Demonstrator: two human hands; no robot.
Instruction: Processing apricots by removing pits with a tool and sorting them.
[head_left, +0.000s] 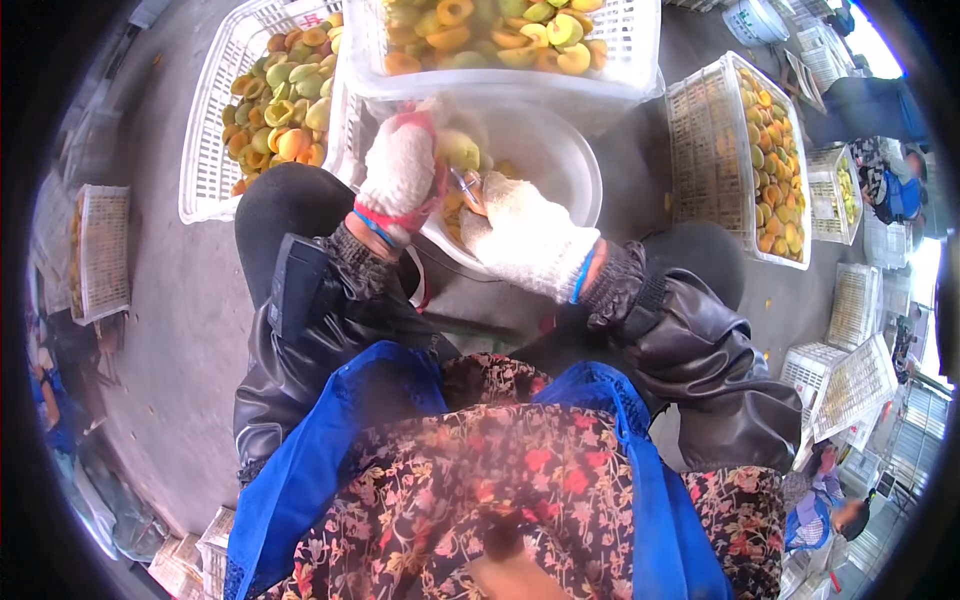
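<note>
My left hand (401, 169), in a white knit glove with red on its palm side, holds a yellow-green fruit (459, 150). My right hand (529, 232), in a white knit glove, is shut on a small metal hand tool (471, 189) whose tip is close to the fruit. Both hands are above a white plastic basin (581, 176) with orange fruit pieces at its bottom. Past the basin stands a white plastic crate (495, 84) of halved apricot-like fruit. The fingertips of both hands are partly hidden.
Another white crate (196, 161) of halved fruit stands at the upper left. A tall crate (705, 142) full of orange halves stands right of my knee. More crates (109, 251) lie at both sides. Two people (900, 187) (832, 517) are at the far right, others at the left edge.
</note>
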